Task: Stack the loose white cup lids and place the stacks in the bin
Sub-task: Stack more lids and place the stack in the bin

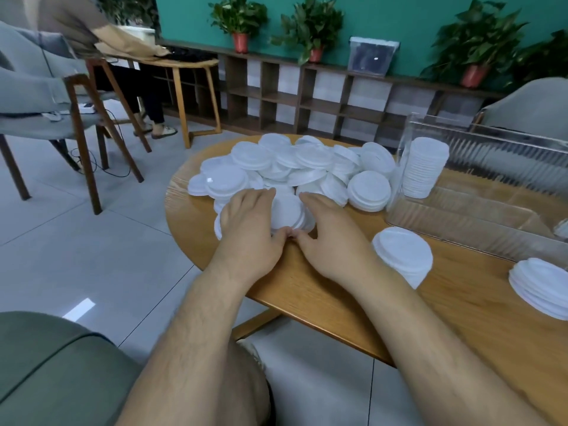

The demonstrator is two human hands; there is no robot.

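Both hands are on the round wooden desk (307,281), cupped together around a small stack (287,210) of white lids at the near edge of the pile. The left hand (246,222) wraps the stack's left side and the right hand (332,232) its right side, with the thumbs meeting at the near rim and the fingers curled over the far edges. Behind it, the loose lids (295,164) lie heaped across the far part of the desk, overlapping at odd angles.

The clear ribbed bin (491,158) sits on the desk to the right of the pile. It holds one tall stack of lids (424,170) standing upright against its left wall. A second stack (402,256) lies tilted on the desk just in front of the bin, near the right forearm. A third stack (541,287) is at the right frame edge.

Background: a grey chair (37,96), a seated person's legs (147,106) at a side table, a low wooden shelf (322,96), and potted plants (310,29).
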